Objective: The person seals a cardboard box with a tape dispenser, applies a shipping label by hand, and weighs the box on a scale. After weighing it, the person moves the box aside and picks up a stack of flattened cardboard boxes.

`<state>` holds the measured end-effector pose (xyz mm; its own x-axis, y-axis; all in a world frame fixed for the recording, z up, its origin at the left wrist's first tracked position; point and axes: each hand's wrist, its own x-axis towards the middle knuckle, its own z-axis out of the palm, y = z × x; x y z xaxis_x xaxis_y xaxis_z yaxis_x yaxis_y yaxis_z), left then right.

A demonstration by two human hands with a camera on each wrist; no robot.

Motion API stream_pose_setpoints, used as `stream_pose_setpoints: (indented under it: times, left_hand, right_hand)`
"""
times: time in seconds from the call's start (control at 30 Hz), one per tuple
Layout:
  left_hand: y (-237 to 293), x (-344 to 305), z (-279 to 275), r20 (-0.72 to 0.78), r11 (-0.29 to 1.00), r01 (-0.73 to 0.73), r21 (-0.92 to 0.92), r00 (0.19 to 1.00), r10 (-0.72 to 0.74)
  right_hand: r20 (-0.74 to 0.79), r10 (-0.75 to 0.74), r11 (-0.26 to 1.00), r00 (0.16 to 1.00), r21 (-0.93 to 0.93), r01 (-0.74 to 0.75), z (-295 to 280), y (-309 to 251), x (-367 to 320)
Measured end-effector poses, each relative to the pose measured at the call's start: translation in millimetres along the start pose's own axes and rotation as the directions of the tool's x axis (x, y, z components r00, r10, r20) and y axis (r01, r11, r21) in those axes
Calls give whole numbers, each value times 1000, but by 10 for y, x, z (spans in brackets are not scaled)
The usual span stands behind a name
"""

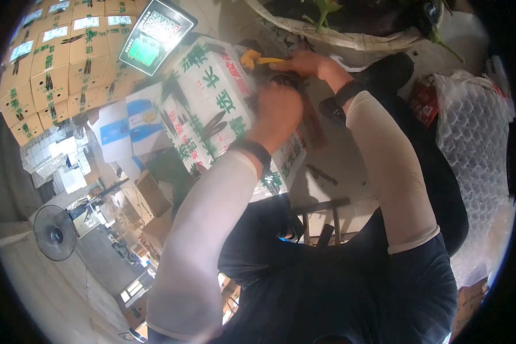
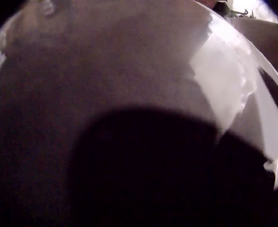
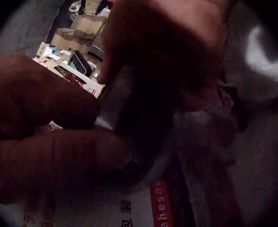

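My left hand (image 1: 279, 106) is bent over the edge of a white carton (image 1: 203, 100) with green and red printing, its fingers mostly hidden and slightly blurred. Just beyond it, my right hand (image 1: 308, 63) grips a yellow tool (image 1: 252, 59) that looks like a tape dispenser. In the right wrist view, dark fingers (image 3: 39, 97) come in from the left and a second hand (image 3: 186, 33) from above, both close about a dark object (image 3: 146, 104). What the left hand holds, I cannot tell. The left wrist view is mostly dark, with a pale shiny patch.
Brown printed cartons (image 1: 69, 63) are stacked at upper left, beside a lit scale display (image 1: 157, 37). Bubble wrap (image 1: 476, 149) stands on the right, and a white-rimmed container (image 1: 355, 40) of dark produce lies at the top. A fan (image 1: 55, 234) is at lower left.
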<state>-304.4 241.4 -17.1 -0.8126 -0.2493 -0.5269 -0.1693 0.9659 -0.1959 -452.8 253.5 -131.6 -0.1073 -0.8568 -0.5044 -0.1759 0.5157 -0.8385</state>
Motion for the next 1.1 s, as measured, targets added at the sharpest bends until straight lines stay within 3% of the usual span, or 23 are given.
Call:
stream_pose_setpoints:
  times: [0.07, 0.1, 0.17, 0.2, 0.27, 0.4, 0.47, 0.6, 0.67, 0.7, 0.77, 0.97, 1.1]
  left_hand:
    - [-23, -62, -153, -176, 951, 129, -280, 967, -183]
    - [-28, -43, -82, -174, 952, 125, -280, 968, -179]
    - [-54, 6, 65, -464, 946, 99, -310, 852, -241]
    - [-65, 32, 83, -460, 945, 101, -311, 854, -242]
    - [-88, 82, 73, -141, 845, 200, -496, 942, -305]
    - [-68, 146, -40, -89, 789, 290, -542, 913, -397]
    - [-65, 137, -62, -95, 722, 316, -615, 879, -467]
    - [-71, 167, -79, -113, 774, 353, -525, 873, -474]
    - [-67, 185, -123, 105, 654, 473, -591, 848, -519]
    - [-60, 181, -142, 105, 654, 472, -591, 849, -519]
    - [-35, 178, -177, 97, 707, 484, -516, 853, -514]
    - [-114, 203, -135, 162, 675, 506, -537, 847, -506]
    - [-132, 211, -141, 162, 707, 476, -523, 870, -465]
  right_hand:
    - [60, 90, 995, 994, 43, -93, -4, 15, 15]
    - [59, 93, 994, 994, 47, -96, -7, 33, 1]
    - [56, -1, 995, 998, 97, -4, 8, 71, -14]
    - [59, 0, 995, 998, 99, -6, 32, 81, -10]
    - [-21, -13, 980, 1000, 196, 17, 74, 81, 7]
    - [-30, 125, 978, 992, 171, -119, 81, 51, 48]
    - [-13, 94, 940, 995, 331, -84, 81, 46, 41]
    - [-18, -80, 977, 997, 198, 82, 57, 98, 12]
    - [-43, -63, 926, 997, 371, 75, 80, 116, -2]
    - [-44, -63, 926, 997, 370, 75, 69, 108, -17]
    - [-43, 16, 984, 999, 178, -8, 34, 138, -35]
    - [-4, -14, 963, 1000, 269, 15, 131, 139, 21]
    - [-66, -3, 984, 998, 179, 15, 68, 118, -28]
